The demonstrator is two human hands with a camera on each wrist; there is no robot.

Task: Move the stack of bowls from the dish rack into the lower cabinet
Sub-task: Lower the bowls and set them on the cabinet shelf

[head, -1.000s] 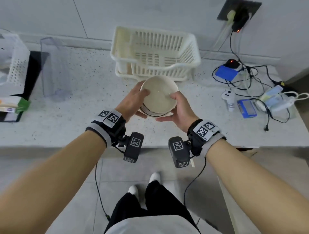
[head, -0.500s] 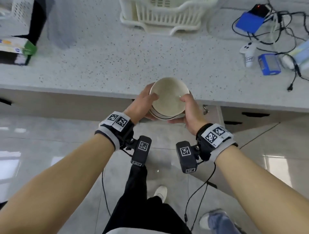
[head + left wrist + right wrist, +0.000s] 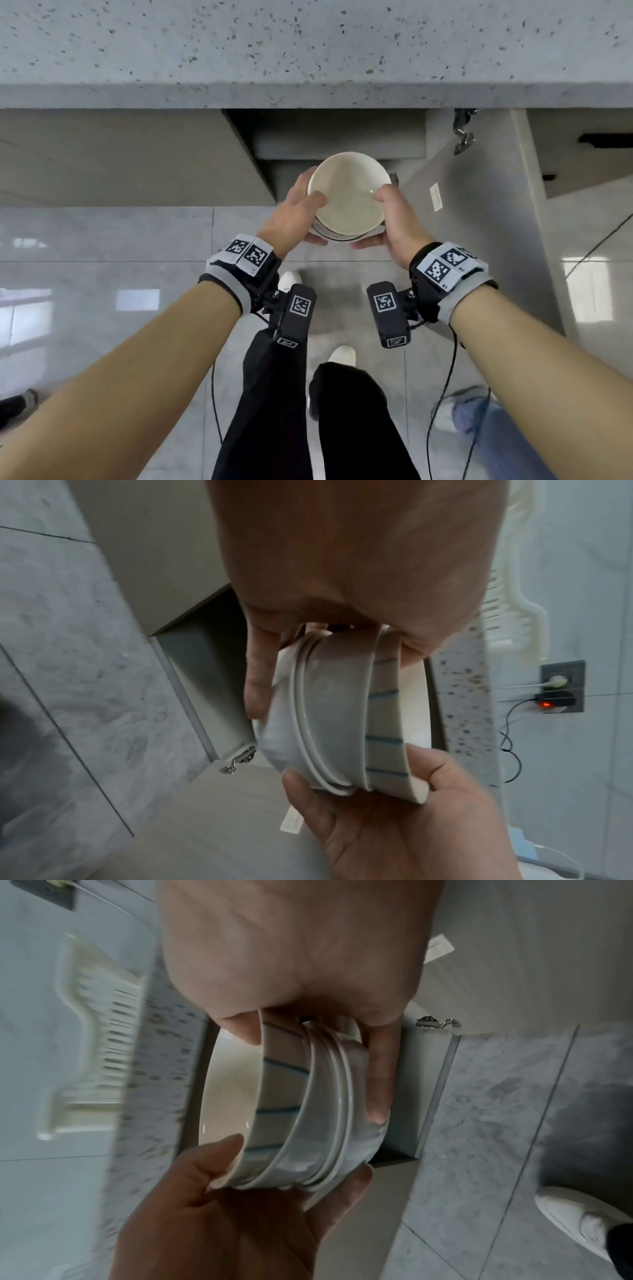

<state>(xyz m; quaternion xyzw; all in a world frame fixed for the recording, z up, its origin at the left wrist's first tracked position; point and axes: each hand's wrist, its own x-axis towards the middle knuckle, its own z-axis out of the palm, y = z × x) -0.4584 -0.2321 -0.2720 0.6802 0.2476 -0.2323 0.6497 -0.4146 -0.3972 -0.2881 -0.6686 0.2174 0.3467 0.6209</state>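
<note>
A stack of cream bowls (image 3: 347, 197) with thin blue stripes hangs in front of the open lower cabinet (image 3: 337, 144), below the counter edge. My left hand (image 3: 301, 212) grips the stack's left side, thumb over the top rim and fingers beneath. My right hand (image 3: 390, 216) grips the right side the same way. In the left wrist view the stack of bowls (image 3: 339, 723) shows three nested rims, with my left hand (image 3: 342, 610) above and my right hand (image 3: 394, 804) below. The right wrist view shows the stack of bowls (image 3: 294, 1112) between both hands, with the dish rack (image 3: 99, 1031) blurred on the counter.
The speckled countertop (image 3: 308, 51) overhangs the cabinet. The cabinet door (image 3: 479, 192) stands swung open to the right, with a hinge (image 3: 463, 135) at its top. My legs and white shoes (image 3: 340, 354) stand on the grey tiled floor (image 3: 102, 240). Another person's shoe (image 3: 445, 416) is at the lower right.
Both hands have carried the stack off the counter and down in front of the open cabinet. My view has tilted down, so the dish rack has left the head view.
</note>
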